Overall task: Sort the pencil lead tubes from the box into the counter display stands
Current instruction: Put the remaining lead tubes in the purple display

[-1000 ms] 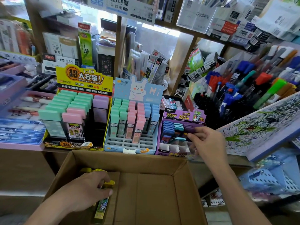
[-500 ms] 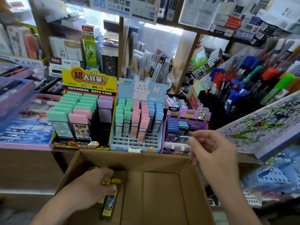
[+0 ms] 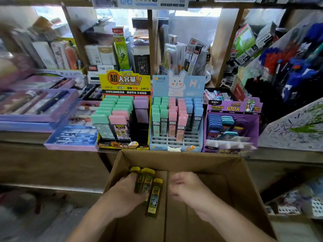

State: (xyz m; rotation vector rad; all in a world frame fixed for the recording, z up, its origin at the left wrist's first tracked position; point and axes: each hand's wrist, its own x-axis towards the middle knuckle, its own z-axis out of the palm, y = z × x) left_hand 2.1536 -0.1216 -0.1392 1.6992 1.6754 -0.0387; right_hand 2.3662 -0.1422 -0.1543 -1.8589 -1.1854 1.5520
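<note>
1. Yellow-capped tubes (image 3: 142,182) are in the left hand (image 3: 122,196). There are two, side by side, with their caps towards the far wall. The thumb lies beside them and the fingers curl around them from below.
2. A third tube (image 3: 154,199) of the same kind lies just beside those fingertips, slanting on the floor flaps with its cap pointing away from the person. I cannot tell whether the fingers touch it.
3. The right hand (image 3: 190,189) is near, just right of the seam between the floor flaps, and is blurred. Its fingers point towards the left hand and are loosely bent, with nothing showing in them.
4. Both hands are inside the cardboard box (image 3: 174,159), which is open at the top. The tubes are in its far left part, close to the left wall.
5. The box's far wall stands just below the front edge of the counter (image 3: 22,137).
6. Three stands line that front edge, touching side by side.
   - The yellow stand (image 3: 125,81) is on the left. It holds rows of mint and pink caps and a lilac column at its right side.
   - The blue stand (image 3: 192,84) in the middle has a rabbit on its header. It holds upright mint, pink and blue tubes, and the front rows of its grid show open slots.
   - The purple stand (image 3: 232,106) on the right holds flat dark blue, teal and purple cases.
7. Lilac trays (image 3: 35,117) of pens sit at the counter's left end.
8. A scribbled sheet (image 3: 297,130) slants at the right end, with blurred racks of markers (image 3: 297,70) behind it.
</note>
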